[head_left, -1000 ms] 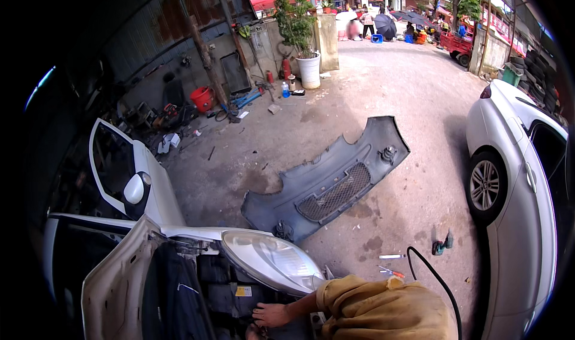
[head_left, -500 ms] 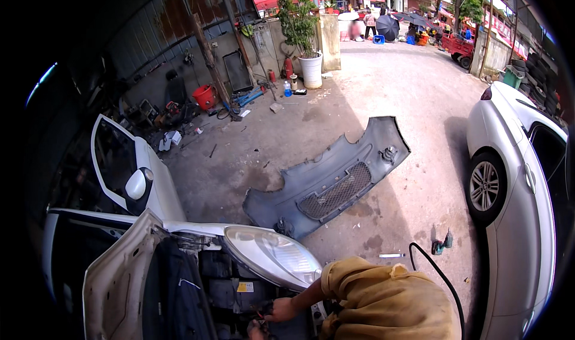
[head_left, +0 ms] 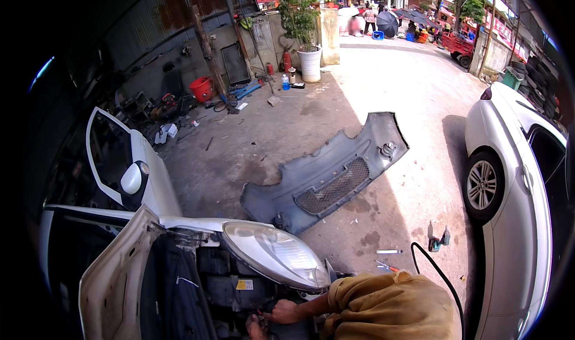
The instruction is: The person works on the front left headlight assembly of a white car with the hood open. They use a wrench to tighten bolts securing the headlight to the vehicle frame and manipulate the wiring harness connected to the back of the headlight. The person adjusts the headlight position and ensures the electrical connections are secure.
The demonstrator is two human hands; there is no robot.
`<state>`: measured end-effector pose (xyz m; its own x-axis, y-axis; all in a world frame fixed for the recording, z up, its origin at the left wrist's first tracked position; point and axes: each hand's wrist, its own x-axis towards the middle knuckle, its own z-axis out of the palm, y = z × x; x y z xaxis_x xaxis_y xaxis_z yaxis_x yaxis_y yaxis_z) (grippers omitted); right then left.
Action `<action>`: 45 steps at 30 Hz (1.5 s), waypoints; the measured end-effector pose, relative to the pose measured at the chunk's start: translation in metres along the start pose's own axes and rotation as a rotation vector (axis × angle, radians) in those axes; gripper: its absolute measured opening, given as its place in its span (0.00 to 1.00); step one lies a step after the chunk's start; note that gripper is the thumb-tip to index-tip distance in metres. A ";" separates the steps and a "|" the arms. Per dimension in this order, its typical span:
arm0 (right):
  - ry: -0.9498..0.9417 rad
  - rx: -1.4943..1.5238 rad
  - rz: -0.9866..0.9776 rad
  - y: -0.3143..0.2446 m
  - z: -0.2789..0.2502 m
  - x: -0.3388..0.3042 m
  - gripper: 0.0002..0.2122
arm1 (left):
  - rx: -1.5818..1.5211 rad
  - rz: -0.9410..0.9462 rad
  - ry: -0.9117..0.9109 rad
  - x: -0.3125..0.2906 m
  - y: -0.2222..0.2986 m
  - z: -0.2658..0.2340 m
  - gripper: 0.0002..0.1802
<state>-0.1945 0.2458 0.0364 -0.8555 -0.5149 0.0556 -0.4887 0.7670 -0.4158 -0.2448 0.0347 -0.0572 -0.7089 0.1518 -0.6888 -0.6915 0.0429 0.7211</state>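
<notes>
Inside the open engine bay (head_left: 233,295) of a white car, my two hands come close together behind the headlight (head_left: 275,253). My right hand (head_left: 284,312) reaches in from the right, its arm in a tan sleeve (head_left: 389,301). Its fingers are closed at a small, partly reddish piece too small to name. My left hand (head_left: 256,327), cut by the lower edge, is also closed, its fingertips meeting the same spot; what it grips is hidden. A black part with a yellow label (head_left: 245,284) sits just beyond them.
The raised hood (head_left: 117,268) stands at the left, with an open car door (head_left: 153,172) beyond. A detached bumper (head_left: 323,181) lies on the ground ahead. A black hose (head_left: 440,273), a cordless drill (head_left: 439,239) and an orange-handled tool (head_left: 387,266) are near the white car (head_left: 515,214) at right.
My right hand and sleeve have shifted slightly down, uncovering the orange-handled tool on the ground. Both hands stay together at the same spot. The view has tilted a little.
</notes>
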 end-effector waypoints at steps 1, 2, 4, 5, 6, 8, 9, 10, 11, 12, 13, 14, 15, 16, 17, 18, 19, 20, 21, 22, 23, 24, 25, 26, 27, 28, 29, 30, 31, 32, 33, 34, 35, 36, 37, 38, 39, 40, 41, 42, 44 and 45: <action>0.006 0.017 0.018 -0.003 0.002 0.000 0.18 | 0.000 0.002 0.004 0.006 -0.005 -0.005 0.14; 0.011 0.034 0.036 -0.006 0.004 0.000 0.18 | 0.028 0.005 -0.010 0.011 -0.008 -0.012 0.15; 0.017 0.049 0.082 -0.009 0.010 -0.003 0.19 | 0.087 0.004 -0.050 0.014 -0.009 -0.013 0.15; 0.018 0.049 0.102 -0.010 0.014 -0.003 0.19 | 0.076 -0.024 -0.056 0.014 -0.010 -0.015 0.15; 0.020 0.048 0.138 -0.009 0.019 -0.006 0.20 | 0.072 -0.057 -0.075 0.006 0.003 -0.002 0.16; -0.001 0.070 0.197 -0.016 0.022 -0.005 0.20 | 0.021 -0.025 -0.098 0.006 0.002 -0.006 0.16; -0.011 0.077 0.224 -0.020 0.021 -0.005 0.20 | 0.009 -0.001 -0.087 0.006 0.002 -0.007 0.16; -0.022 0.078 0.233 -0.022 0.019 -0.005 0.20 | -0.001 0.016 -0.065 0.007 0.001 -0.007 0.16; -0.034 0.079 0.240 -0.022 0.018 -0.006 0.20 | -0.013 0.032 -0.023 0.007 -0.002 -0.006 0.16; -0.045 0.077 0.243 -0.024 0.015 -0.006 0.20 | -0.025 0.052 0.017 0.004 -0.001 -0.004 0.16; -0.062 0.068 0.230 -0.024 0.013 -0.006 0.20 | -0.039 0.080 0.059 0.003 0.000 -0.001 0.16; -0.079 0.060 0.215 -0.021 0.012 -0.005 0.20 | -0.060 0.111 0.105 0.002 -0.001 0.004 0.16; -0.100 0.049 0.196 -0.017 0.012 -0.003 0.20 | -0.081 0.144 0.144 0.001 -0.002 0.006 0.16; -0.100 0.015 0.164 -0.016 0.012 -0.001 0.19 | -0.108 0.181 0.187 -0.002 -0.004 0.008 0.16; -0.071 0.000 0.113 -0.015 0.012 0.003 0.19 | -0.118 0.195 0.204 -0.006 -0.005 0.008 0.17; -0.046 -0.017 0.070 -0.010 0.006 0.005 0.18 | -0.124 0.197 0.207 -0.009 -0.006 0.010 0.17; -0.020 -0.034 0.027 -0.007 0.001 0.008 0.18 | -0.125 0.186 0.198 -0.013 -0.006 0.011 0.17; 0.064 -0.177 -0.050 -0.001 0.000 0.010 0.14 | -0.108 0.153 0.170 -0.019 0.000 0.014 0.17; 0.131 -0.249 -0.072 0.006 -0.002 0.014 0.13 | -0.093 0.120 0.141 -0.026 0.007 0.018 0.17; 0.198 -0.323 -0.090 0.015 -0.005 0.018 0.11 | -0.075 0.087 0.108 -0.028 0.011 0.022 0.17; 0.272 -0.387 -0.134 0.012 -0.007 0.024 0.10 | -0.060 0.051 0.135 -0.029 0.009 0.013 0.17; 0.292 -0.466 -0.161 0.007 -0.008 0.025 0.08 | -0.043 0.015 0.159 -0.027 0.006 0.006 0.17; 0.270 -0.457 -0.143 0.006 -0.005 0.025 0.08 | -0.024 -0.022 0.178 -0.027 0.007 0.004 0.17; 0.249 -0.449 -0.122 0.005 -0.004 0.025 0.08 | -0.017 -0.022 0.165 -0.028 0.008 0.003 0.17; 0.228 -0.442 -0.098 0.003 -0.002 0.027 0.09 | -0.009 -0.021 0.150 -0.028 0.009 0.003 0.18; 0.112 -0.344 -0.003 0.001 0.002 0.027 0.09 | -0.003 -0.025 0.129 -0.028 0.010 0.006 0.18; -0.003 -0.244 0.092 -0.003 0.005 0.028 0.09 | 0.025 -0.019 0.113 -0.019 0.006 0.004 0.18; -0.116 -0.140 0.180 -0.007 0.006 0.031 0.09 | 0.051 -0.012 0.104 -0.010 -0.003 -0.002 0.18; -0.136 -0.106 0.165 -0.007 0.005 0.029 0.10 | 0.081 -0.010 0.089 -0.006 -0.005 -0.003 0.19; -0.156 -0.072 0.149 -0.006 0.004 0.025 0.11 | 0.074 -0.011 0.083 -0.001 -0.006 -0.007 0.19; -0.177 -0.036 0.137 -0.005 0.002 0.021 0.12 | 0.070 -0.014 0.074 0.000 -0.005 -0.006 0.19; -0.172 0.019 0.146 -0.002 -0.002 0.020 0.13 | 0.064 -0.017 0.066 0.001 -0.004 -0.005 0.19; -0.167 0.074 0.154 0.002 -0.006 0.019 0.14 | 0.047 -0.044 0.042 0.002 -0.004 -0.004 0.19; -0.159 0.131 0.158 0.003 -0.008 0.021 0.15 | 0.032 -0.069 0.023 0.000 -0.002 -0.003 0.19; -0.139 0.191 0.211 0.001 -0.008 0.018 0.16 | 0.016 -0.093 0.005 -0.003 0.000 -0.003 0.19; -0.118 0.251 0.265 0.000 -0.008 0.013 0.17 | 0.066 -0.052 0.037 -0.004 0.003 -0.002 0.19; -0.105 0.306 0.319 -0.002 -0.006 0.009 0.18 | 0.108 -0.014 0.066 -0.015 0.011 0.010 0.19; -0.085 0.357 0.380 -0.006 -0.005 0.009 0.18 | 0.152 0.025 0.094 -0.021 0.016 0.016 0.19; -0.065 0.409 0.441 -0.011 -0.003 0.008 0.18 | 0.124 0.048 0.122 -0.012 0.009 0.011 0.18; -0.044 0.460 0.504 -0.015 -0.001 0.007 0.18 | 0.098 0.071 0.148 0.007 -0.002 0.001 0.17; -0.024 0.499 0.517 -0.019 0.006 0.005 0.18 | 0.094 0.091 0.167 0.007 -0.004 0.000 0.16; 0.000 0.519 0.542 -0.014 0.009 0.002 0.17 | 0.130 0.089 0.137 -0.004 0.009 0.016 0.15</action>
<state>-0.1878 0.2304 0.0342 -0.9534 -0.1158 -0.2787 0.1449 0.6343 -0.7594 -0.2457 0.0498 -0.0465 -0.7846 0.0256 -0.6195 -0.6081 0.1636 0.7769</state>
